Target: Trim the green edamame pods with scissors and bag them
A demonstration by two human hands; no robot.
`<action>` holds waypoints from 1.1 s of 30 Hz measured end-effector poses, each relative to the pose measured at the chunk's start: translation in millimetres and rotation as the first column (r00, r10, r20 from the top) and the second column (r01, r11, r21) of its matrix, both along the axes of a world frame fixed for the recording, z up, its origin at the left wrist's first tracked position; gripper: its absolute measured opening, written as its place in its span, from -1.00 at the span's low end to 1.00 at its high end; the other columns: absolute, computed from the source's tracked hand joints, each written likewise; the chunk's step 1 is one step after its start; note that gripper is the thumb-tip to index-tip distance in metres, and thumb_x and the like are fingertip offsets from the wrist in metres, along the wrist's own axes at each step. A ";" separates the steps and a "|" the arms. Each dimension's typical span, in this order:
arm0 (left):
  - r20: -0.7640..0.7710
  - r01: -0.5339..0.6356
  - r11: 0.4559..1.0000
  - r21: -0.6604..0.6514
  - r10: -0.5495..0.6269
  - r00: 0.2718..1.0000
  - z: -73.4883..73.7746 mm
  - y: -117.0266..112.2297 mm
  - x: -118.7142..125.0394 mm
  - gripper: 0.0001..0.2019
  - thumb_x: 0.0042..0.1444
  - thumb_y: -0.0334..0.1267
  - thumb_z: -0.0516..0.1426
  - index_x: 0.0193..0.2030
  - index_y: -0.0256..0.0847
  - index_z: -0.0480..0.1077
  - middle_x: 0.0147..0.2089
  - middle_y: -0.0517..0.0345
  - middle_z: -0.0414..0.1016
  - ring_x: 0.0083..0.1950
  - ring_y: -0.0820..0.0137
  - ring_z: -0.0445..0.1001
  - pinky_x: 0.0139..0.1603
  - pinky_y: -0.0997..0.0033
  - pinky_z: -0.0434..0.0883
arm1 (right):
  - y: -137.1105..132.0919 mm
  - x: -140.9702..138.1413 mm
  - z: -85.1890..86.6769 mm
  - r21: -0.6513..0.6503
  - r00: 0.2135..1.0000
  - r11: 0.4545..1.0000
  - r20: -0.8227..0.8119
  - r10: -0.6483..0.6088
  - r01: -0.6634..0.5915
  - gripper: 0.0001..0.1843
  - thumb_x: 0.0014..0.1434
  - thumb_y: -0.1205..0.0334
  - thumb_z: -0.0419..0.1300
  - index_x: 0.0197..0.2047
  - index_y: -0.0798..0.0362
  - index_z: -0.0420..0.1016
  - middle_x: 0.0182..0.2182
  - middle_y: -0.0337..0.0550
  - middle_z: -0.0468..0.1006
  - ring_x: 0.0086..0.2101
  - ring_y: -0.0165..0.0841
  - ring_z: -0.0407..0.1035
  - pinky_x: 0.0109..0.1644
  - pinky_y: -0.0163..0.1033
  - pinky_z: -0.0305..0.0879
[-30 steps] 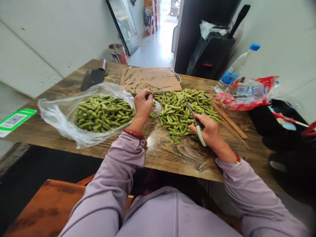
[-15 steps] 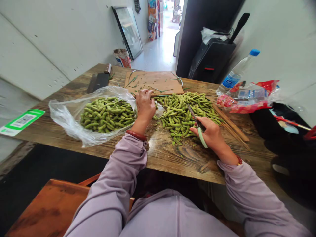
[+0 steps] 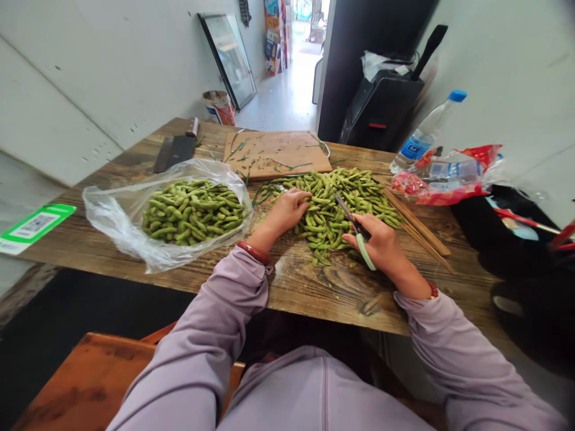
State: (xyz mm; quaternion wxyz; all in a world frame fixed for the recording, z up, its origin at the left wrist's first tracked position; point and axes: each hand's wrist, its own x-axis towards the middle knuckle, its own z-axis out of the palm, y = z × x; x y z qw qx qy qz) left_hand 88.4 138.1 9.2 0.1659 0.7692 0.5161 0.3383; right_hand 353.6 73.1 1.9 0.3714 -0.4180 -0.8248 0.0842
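A loose pile of green edamame pods (image 3: 335,218) lies on the wooden table. At its left edge my left hand (image 3: 287,212) has its fingers curled together against the pods; what they pinch, if anything, is hidden. My right hand (image 3: 380,239) grips a pair of scissors (image 3: 365,251) with pale green handles, the dark blades pointing up and left over the pile. To the left, a clear plastic bag (image 3: 112,218) lies spread open, holding many more edamame pods (image 3: 193,215).
Behind the pods lies a wooden cutting board (image 3: 278,152) with green scraps. A cleaver (image 3: 175,152) rests at the back left. Chopsticks (image 3: 424,239) lie right of the pile, near a water bottle (image 3: 422,134) and red plastic packaging (image 3: 449,185). A green-bordered card (image 3: 38,227) sits far left.
My left hand has moved right and slightly down, from beside the bag's edge to the pile, its fingers curling in. My right hand keeps the scissors in nearly the same place.
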 end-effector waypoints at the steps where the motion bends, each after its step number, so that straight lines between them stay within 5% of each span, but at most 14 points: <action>1: 0.025 0.018 1.000 -0.007 -0.018 1.000 1.3 -1.7 2.2 -0.73 0.14 -0.39 0.16 -0.05 -0.27 0.60 -0.08 -0.05 0.60 -0.05 0.29 0.54 0.07 0.28 0.44 | 0.3 0.0 -0.4 0.003 1.000 1.000 -0.001 -0.005 0.005 -0.57 0.27 -0.05 0.26 0.10 0.00 0.48 -0.19 -0.01 0.60 -0.19 -0.12 0.53 -0.09 0.01 0.49; 7: 0.321 0.169 0.974 -0.154 -0.113 0.940 12.9 -13.7 10.6 -0.87 0.04 -0.35 0.25 -0.26 -0.25 0.61 -0.24 0.08 0.61 -0.21 0.38 0.51 -0.13 0.39 0.42 | 1.7 0.5 -1.7 0.001 1.000 1.000 -0.004 -0.016 0.016 -0.56 0.26 -0.06 0.26 0.10 0.00 0.49 -0.17 0.02 0.62 -0.17 -0.09 0.54 -0.06 0.04 0.49; 13: 0.647 0.269 0.901 -0.340 0.017 0.763 14.5 -16.5 13.6 -0.75 -0.04 -0.20 0.31 -0.22 -0.30 0.56 -0.34 0.12 0.57 -0.39 0.47 0.45 -0.44 0.50 0.33 | 1.8 0.4 -2.1 0.002 1.000 1.000 -0.011 -0.014 0.014 -0.56 0.26 -0.05 0.26 0.11 0.00 0.50 -0.20 0.01 0.61 -0.17 -0.09 0.54 -0.07 0.02 0.50; 20: 0.759 0.261 0.867 -0.425 0.184 0.625 19.5 -20.2 15.7 -0.82 -0.03 -0.37 0.29 -0.24 -0.31 0.53 -0.35 0.16 0.53 -0.44 0.52 0.47 -0.50 0.56 0.31 | 0.9 -0.3 -0.9 -0.017 1.000 1.000 -0.002 -0.023 0.023 -0.55 0.26 -0.09 0.25 0.10 -0.02 0.50 -0.18 0.00 0.61 -0.16 -0.09 0.54 -0.07 0.02 0.50; 27: 0.848 0.399 0.770 -0.498 0.338 0.407 27.9 -20.5 10.0 -0.76 0.02 -0.44 0.21 -0.12 -0.30 0.50 -0.27 0.07 0.57 -0.40 0.54 0.47 -0.42 0.57 0.35 | 1.0 0.2 -1.0 -0.024 1.000 1.000 0.007 -0.015 0.015 -0.56 0.26 -0.07 0.25 0.10 -0.02 0.50 -0.19 -0.01 0.61 -0.17 -0.11 0.54 -0.08 0.01 0.50; 30: 0.831 0.359 0.808 -0.468 0.264 0.489 26.8 -21.4 9.4 -0.80 0.04 -0.34 0.23 -0.15 -0.25 0.50 -0.41 0.22 0.44 -0.48 0.56 0.34 -0.48 0.55 0.25 | 0.8 0.1 -1.4 -0.024 1.000 1.000 0.006 -0.013 0.013 -0.57 0.26 -0.05 0.26 0.10 -0.02 0.50 -0.19 -0.02 0.61 -0.18 -0.12 0.54 -0.09 0.00 0.50; 33: 0.680 0.211 0.906 -0.368 0.107 0.726 24.2 -22.1 11.4 -0.86 0.10 -0.21 0.21 -0.32 -0.26 0.50 -0.54 0.31 0.27 -0.53 0.55 0.16 -0.52 0.51 0.10 | 0.4 -0.3 -1.0 -0.017 1.000 1.000 0.003 -0.010 0.010 -0.57 0.26 -0.04 0.26 0.11 -0.01 0.50 -0.17 0.00 0.61 -0.18 -0.13 0.54 -0.08 0.00 0.50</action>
